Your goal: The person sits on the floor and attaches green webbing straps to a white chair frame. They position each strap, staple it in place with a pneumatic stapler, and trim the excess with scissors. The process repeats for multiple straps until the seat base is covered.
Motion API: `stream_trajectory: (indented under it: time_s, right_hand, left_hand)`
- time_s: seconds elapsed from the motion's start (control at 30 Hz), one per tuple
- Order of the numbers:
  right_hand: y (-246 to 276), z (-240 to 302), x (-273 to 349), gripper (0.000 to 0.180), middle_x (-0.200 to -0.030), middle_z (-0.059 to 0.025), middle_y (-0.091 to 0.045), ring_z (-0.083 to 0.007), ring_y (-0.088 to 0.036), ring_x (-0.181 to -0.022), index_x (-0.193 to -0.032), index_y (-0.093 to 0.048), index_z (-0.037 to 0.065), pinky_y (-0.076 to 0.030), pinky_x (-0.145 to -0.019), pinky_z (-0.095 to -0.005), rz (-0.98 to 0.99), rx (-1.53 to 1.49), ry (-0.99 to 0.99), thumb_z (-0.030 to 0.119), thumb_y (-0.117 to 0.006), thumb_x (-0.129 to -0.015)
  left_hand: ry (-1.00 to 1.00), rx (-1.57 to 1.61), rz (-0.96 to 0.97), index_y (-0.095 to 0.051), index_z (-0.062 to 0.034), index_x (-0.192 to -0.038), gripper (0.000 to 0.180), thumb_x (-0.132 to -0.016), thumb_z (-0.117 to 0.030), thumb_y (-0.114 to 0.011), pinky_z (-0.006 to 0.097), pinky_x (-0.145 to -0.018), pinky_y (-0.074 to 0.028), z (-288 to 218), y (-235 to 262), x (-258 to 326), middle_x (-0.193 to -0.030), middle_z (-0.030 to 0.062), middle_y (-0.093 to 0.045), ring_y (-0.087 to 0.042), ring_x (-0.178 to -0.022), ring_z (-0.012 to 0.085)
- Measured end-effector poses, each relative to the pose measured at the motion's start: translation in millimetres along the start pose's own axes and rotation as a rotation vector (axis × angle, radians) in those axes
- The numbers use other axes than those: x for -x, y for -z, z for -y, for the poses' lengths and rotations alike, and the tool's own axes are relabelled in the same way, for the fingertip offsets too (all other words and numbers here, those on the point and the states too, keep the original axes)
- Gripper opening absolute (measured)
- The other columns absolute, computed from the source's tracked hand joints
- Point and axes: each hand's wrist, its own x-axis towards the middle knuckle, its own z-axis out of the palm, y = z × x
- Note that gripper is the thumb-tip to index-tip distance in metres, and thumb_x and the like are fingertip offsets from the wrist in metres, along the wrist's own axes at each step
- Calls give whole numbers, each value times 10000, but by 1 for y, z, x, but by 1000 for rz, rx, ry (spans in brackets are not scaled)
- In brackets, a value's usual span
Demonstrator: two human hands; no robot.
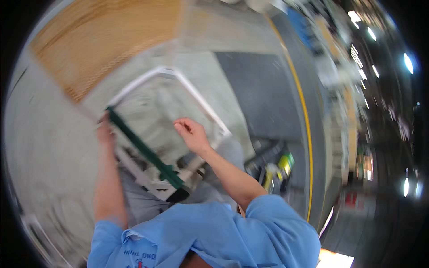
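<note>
Left hand (105,133) at far end of green bar (144,151); closure blurred, cannot tell. Bar's long axis slants nearer and rightward, along white frame (201,102). Right hand (192,136), loosely curled, contents unclear, sits right of bar, apart.

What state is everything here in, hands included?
Left hand: at upper end of green bar; grip unclear
Right hand: loosely curled, nothing visible in it
Green bar: slanting along one side of white frame
White frame: near end over grey trousers
Ceiling lights: lit
Yellow-green item: too blurred to tell
</note>
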Motion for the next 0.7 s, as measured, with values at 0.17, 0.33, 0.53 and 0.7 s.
stream_trajectory:
  time_s: [0.17,0.33,0.53,0.7]
  right_hand:
    - [160,-48,213,171,-858,-94,-721,-134,-643,-765,-1054,-735,36,-520,-716,-294,-555,297,-122,178,-682,-976]
    - [281,-113,346,333,-986,-141,-757,-304,-733,-949,-1107,-742,55,-559,-860,-409,-1014,701,-693,258,-779,-847]
    - [326,-157,331,517,-1084,-148,-755,-298,-724,-1022,-1176,-739,92,-543,-912,-403,-720,429,-922,360,-809,-739]
    - [313,-154,313,458,-1013,-94,-695,-248,-680,-891,-1134,-648,-6,-546,-753,-392,-821,216,-612,-13,-700,-679]
  left_hand:
    - [133,83,10,-687,-136,-1111,749,-707,-762,-777,356,-568,-411,-41,-30,30,-845,24,-528,-493,-684,192]
    - [233,47,2,-682,-177,-1084,736,-679,-784,-781,347,-571,-397,-46,-53,51,-826,14,-516,-479,-681,185]
    - [87,12,29,-687,-143,-1185,807,-695,-779,-772,371,-574,-431,-45,-43,48,-894,48,-583,-494,-700,203]
    - [87,33,-169,-700,-61,-1082,814,-679,-760,-802,412,-579,-453,-52,-25,32,-756,38,-479,-492,-679,225]
